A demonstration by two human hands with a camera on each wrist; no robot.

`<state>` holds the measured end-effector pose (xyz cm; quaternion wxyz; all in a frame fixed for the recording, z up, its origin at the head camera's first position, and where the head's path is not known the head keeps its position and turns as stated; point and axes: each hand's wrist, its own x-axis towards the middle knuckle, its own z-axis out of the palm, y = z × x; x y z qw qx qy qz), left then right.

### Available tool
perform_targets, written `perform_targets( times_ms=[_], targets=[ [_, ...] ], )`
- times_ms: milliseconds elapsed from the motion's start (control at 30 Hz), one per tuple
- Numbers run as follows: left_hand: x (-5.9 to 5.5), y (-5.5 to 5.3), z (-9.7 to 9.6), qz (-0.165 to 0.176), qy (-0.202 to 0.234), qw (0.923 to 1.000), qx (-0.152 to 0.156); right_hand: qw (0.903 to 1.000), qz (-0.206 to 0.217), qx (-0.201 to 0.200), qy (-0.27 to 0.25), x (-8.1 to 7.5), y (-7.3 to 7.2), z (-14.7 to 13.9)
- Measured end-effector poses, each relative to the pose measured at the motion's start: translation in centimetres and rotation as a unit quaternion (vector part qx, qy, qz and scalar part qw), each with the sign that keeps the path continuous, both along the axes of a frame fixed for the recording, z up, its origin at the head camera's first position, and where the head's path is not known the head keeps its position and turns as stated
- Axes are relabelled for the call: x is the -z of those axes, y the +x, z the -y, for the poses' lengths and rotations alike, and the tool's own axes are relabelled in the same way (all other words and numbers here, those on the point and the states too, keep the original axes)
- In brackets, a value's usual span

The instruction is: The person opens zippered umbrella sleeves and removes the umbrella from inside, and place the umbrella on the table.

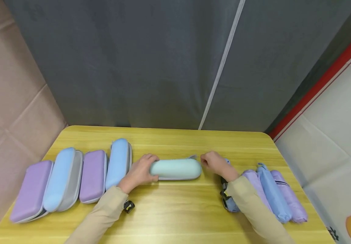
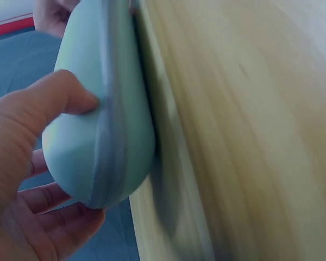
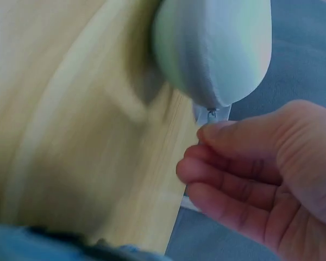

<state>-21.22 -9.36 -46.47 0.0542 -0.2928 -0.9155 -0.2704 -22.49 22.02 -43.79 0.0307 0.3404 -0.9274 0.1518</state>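
Observation:
A mint-green zip case (image 1: 175, 169) lies lengthwise across the middle of the table, its grey zip band (image 2: 110, 103) running along the side. My left hand (image 1: 141, 170) grips the case's left end, thumb pressed near the zip and fingers curled round the other side. At the right end, the zip pull (image 3: 212, 115) hangs from the band. My right hand (image 3: 255, 174) pinches this pull between thumb and forefinger, the other fingers curled below. A grey loop (image 1: 192, 157) sticks out behind the case.
To the left, purple cases (image 1: 33, 191) and blue cases (image 1: 60, 179) stand in a row on the wooden table (image 1: 175, 217). Folded umbrellas, including a blue one (image 1: 274, 195) and a purple one (image 1: 289, 196), lie at the right. One sits partly under my right forearm. A dark curtain (image 1: 126, 67) hangs behind.

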Motion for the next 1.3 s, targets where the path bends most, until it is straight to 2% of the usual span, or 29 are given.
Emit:
perform_targets(
  times_ms=[233, 433, 567, 733, 900, 1067, 1300],
  targets=[
    [0.0, 0.1, 0.4, -0.014, 0.008, 0.9999, -0.004, 0.9998, -0.022, -0.002, 0.002, 0.1, 1.2, -0.1],
    [0.1, 0.6, 0.2, -0.009, 0.01, 0.9993, -0.034, 0.9993, 0.035, 0.01, -0.012, 0.0, 2.5, 0.1],
    [0.1, 1.1, -0.2, -0.011, 0.006, 0.9983, -0.056, 0.9993, 0.025, 0.018, -0.022, -0.1, 3.1, 0.8],
    [0.0, 1.8, -1.0, 0.001, -0.004, 0.9957, -0.093, 0.9991, -0.002, 0.034, -0.027, 0.1, 3.2, 1.9],
    [0.0, 2.4, -1.6, 0.012, -0.012, 0.9934, -0.114, 0.9976, 0.019, 0.06, -0.027, 0.3, 3.2, 2.5],
    [-0.1, 2.7, -1.7, 0.009, -0.014, 0.9917, -0.127, 0.9965, 0.04, 0.069, -0.027, 0.5, 3.1, 2.7],
    [-0.1, 3.5, -2.3, -0.005, -0.024, 0.9889, -0.146, 0.9963, 0.038, 0.07, -0.031, 0.5, 3.0, 3.5]
  ],
)
